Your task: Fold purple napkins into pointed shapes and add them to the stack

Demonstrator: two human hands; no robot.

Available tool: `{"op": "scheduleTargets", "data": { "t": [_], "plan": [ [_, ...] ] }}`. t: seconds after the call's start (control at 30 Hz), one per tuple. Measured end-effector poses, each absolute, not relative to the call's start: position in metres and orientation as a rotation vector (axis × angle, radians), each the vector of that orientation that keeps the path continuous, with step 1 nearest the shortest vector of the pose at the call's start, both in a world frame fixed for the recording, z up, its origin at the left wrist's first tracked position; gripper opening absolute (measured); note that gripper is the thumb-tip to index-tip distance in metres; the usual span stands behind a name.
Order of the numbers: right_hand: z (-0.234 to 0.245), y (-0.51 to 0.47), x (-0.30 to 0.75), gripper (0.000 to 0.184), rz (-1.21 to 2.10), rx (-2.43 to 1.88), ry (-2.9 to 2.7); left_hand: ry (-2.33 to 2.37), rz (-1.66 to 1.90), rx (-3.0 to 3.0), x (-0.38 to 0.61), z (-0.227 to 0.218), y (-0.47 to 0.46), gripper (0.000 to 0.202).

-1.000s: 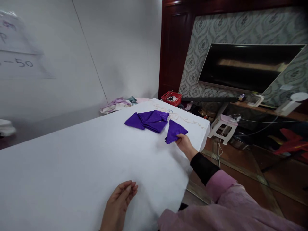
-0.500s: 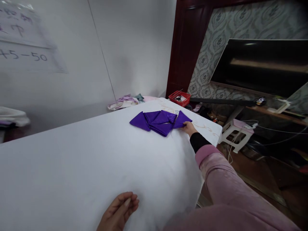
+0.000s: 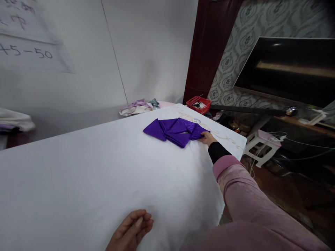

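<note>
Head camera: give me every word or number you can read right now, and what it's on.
"45-50": handwritten on the white sheet on the wall, upper left; the first figure is faint.
Handwriting above it, same sheet: too blurred to read.
Blue mark on the white table cover: too small to read.
Television, folded purple cloths at the right hand: no text visible.

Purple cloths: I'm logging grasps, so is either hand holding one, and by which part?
The right hand pinches the rightmost folded purple cloth by its right corner; the left hand lies on the white sheet, empty.
</note>
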State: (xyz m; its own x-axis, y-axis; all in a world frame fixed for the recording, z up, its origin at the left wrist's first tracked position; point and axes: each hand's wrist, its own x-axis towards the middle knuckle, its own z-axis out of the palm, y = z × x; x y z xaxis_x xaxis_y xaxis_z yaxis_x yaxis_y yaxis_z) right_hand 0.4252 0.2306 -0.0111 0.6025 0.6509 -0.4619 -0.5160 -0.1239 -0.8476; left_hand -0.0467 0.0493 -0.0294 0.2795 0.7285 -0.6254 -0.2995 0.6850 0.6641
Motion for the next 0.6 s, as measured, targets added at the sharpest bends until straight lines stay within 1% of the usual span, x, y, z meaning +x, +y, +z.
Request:
{"op": "scheduleTargets", "data": {
  "t": [0.1, 0.23, 0.33, 0.43, 0.53, 0.6],
  "plan": [
    [-0.009, 0.222, 0.427, 0.021, 1.024, -1.424, -0.175, 1.043, 0.736, 0.51, -0.046, -0.026, 0.049, 0.038],
    [-0.005, 0.205, 0.426, 0.009, 1.039, -1.513, -0.274, 1.023, 0.745, 0.531, -0.046, -0.024, 0.048, 0.037],
    [-0.004, 0.193, 0.422, 0.004, 0.985, -1.607, -0.372, 0.99, 0.749, 0.571, -0.046, -0.023, 0.047, 0.031],
    [-0.005, 0.184, 0.418, 0.007, 0.836, -1.706, -0.506, 0.978, 0.747, 0.604, -0.047, -0.022, 0.046, 0.027],
    [-0.008, 0.179, 0.412, 0.007, 0.599, -1.781, -0.711, 0.98, 0.745, 0.601, -0.047, -0.023, 0.046, 0.028],
    [-0.01, 0.178, 0.406, 0.013, 0.441, -1.811, -0.898, 0.985, 0.76, 0.583, -0.046, -0.023, 0.046, 0.03]
  ]
}}
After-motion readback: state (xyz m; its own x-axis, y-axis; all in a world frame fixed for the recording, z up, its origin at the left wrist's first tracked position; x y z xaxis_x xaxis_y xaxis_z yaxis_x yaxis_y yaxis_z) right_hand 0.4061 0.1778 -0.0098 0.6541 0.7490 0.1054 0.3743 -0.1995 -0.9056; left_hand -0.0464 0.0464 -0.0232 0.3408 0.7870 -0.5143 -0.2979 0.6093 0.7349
